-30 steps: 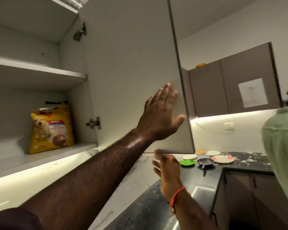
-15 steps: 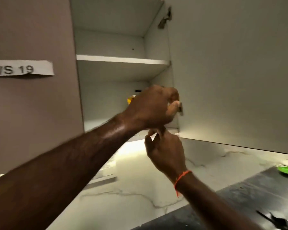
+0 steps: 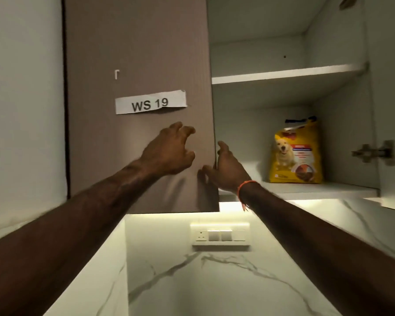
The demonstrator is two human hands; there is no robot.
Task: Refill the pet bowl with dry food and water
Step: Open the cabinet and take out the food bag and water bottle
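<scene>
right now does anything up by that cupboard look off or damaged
Only small things. The paper label reading WS 19 on the closed cabinet door sits slightly crooked, with a torn right edge. The yellow dog food bag stands upright on the lower shelf, nothing spilled.

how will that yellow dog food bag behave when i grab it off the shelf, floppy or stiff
The bag is probably floppy: its clipped top looks crumpled, so it may sag if lifted by the top alone. It stands upright, tall on a narrow base on the lower shelf, so a push up high could tip it. Its glossy print suggests a slick surface; gripping it with both hands seems safer.
</scene>
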